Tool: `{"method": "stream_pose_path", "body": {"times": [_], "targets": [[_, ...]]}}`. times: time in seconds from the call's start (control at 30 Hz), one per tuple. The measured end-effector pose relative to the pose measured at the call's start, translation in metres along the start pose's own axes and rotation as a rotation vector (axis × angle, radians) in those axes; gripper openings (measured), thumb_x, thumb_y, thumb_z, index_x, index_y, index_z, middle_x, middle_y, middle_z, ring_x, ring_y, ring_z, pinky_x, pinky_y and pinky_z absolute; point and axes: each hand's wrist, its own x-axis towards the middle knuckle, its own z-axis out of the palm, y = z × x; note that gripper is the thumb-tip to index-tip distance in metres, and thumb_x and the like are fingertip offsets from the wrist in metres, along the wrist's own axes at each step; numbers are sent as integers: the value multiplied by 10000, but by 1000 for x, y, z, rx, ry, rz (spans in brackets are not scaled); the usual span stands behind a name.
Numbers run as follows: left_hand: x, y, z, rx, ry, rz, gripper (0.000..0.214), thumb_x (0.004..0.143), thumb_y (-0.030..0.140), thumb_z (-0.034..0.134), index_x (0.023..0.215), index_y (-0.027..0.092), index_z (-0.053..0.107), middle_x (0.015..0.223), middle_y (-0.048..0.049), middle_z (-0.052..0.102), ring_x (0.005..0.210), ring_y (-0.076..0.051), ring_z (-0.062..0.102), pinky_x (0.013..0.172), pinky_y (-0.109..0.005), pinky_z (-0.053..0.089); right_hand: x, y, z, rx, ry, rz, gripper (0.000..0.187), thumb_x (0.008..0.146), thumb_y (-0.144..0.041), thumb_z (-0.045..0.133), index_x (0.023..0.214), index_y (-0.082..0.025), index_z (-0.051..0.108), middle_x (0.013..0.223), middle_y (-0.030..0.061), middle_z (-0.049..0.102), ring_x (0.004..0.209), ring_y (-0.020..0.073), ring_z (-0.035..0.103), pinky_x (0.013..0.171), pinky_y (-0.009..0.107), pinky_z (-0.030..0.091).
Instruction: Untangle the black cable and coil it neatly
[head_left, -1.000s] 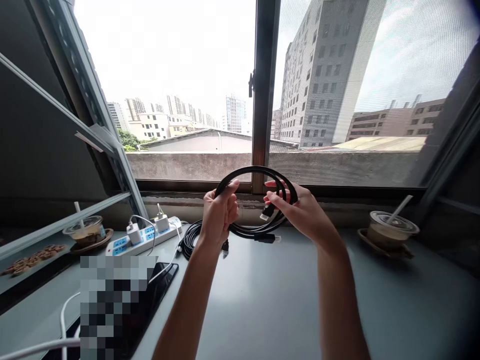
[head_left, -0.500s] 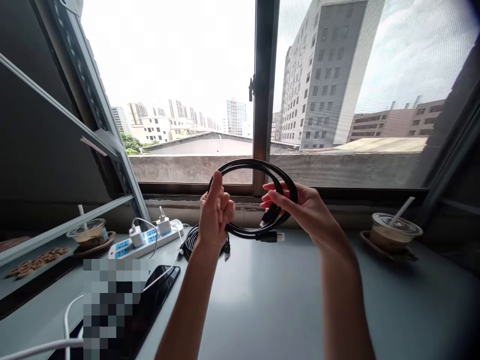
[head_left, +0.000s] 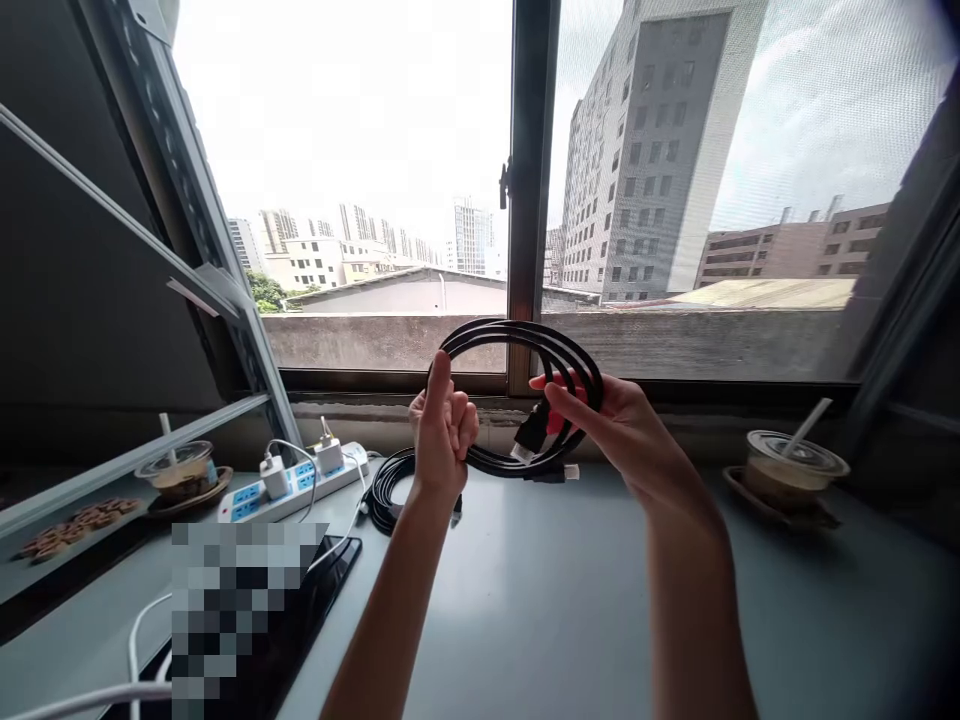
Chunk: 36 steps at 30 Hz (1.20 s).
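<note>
A black cable (head_left: 510, 328), looped into a coil, is held up above the desk between both hands. My left hand (head_left: 444, 430) is closed around the coil's left side, thumb pointing up. On the other side, my right hand (head_left: 611, 420) pinches the loops between thumb and fingers. Two plug ends hang at the lower part of the coil: a black connector (head_left: 531, 430) with a metal tip near my right fingers, and another plug (head_left: 559, 474) at the bottom. Behind my left wrist, a second coiled black cable (head_left: 386, 490) lies on the desk, partly hidden.
A white power strip (head_left: 300, 485) with two chargers stands at the back left. Nearby lie a black phone-like device (head_left: 337, 560), partly pixelated, and white cords. Drink cups sit on the left (head_left: 180, 470) and right (head_left: 791, 465). A metal shelf frame (head_left: 262, 370) rises at left before the window.
The coil's loops have spread apart slightly, and the connector near my right fingers shows more plainly. Both hands have shifted a little to the right.
</note>
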Motion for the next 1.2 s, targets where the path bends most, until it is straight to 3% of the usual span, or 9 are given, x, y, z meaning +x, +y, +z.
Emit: {"method": "stream_pose_path", "body": {"times": [0.13,0.27,0.37,0.5,0.63,0.77,0.83,0.97,1.2], "targets": [[-7,0,7,22,-29,-68,624,734,544,577,405,178,194,287,84,171,237,-19,164,310,-227,75,-4,-5,-7,58,-3,18,247,738,-421,670,815,-186,685,775,6,640,635,91,582,593,182,464],[-10,-5,9,115,-5,31,613,713,540,601,383,175,235,279,80,215,241,-24,198,306,-225,94,-6,-8,-14,55,-22,53,334,735,-460,658,607,-153,623,600,-1,583,550,82,537,533,174,426],[-5,-16,5,216,34,145,592,716,557,583,382,179,272,286,74,260,246,-31,240,302,-224,129,-7,-10,-13,22,-123,94,433,762,-498,609,513,-144,589,490,10,539,471,86,506,480,188,402],[4,-25,-2,340,-30,87,567,732,553,563,406,187,278,304,77,267,249,-34,255,297,-218,151,-7,-11,-10,-53,-233,153,540,797,-534,539,440,-129,556,424,34,524,412,90,496,452,191,401],[8,-20,-5,332,-54,-33,530,716,533,596,465,197,271,330,92,258,265,-28,209,287,-210,124,-2,-2,-11,-95,-139,175,468,778,-536,564,571,-118,594,533,37,590,468,98,549,460,174,418],[9,-16,-8,364,-74,-105,528,688,510,639,480,194,271,342,96,255,282,-21,176,294,-209,101,6,10,-12,-172,12,79,444,749,-503,618,1020,-151,638,727,37,650,478,98,571,451,185,450],[9,-17,-8,406,-119,-137,528,686,513,640,482,192,274,345,95,253,290,-21,174,302,-213,103,8,14,-10,-217,50,30,487,755,-492,615,1129,-180,605,804,43,658,479,100,581,446,194,465],[8,-18,-6,444,-218,-227,536,696,527,625,484,194,263,351,93,232,303,-22,162,315,-223,100,10,17,-4,-285,87,-31,420,776,-495,584,1043,-180,663,784,43,653,487,109,585,359,172,420],[3,-13,-2,442,-291,-312,532,717,531,604,504,198,248,358,94,236,301,-21,166,325,-227,102,11,22,-9,-357,70,-101,385,798,-502,554,867,-149,690,581,6,583,385,76,499,391,177,386]]}}
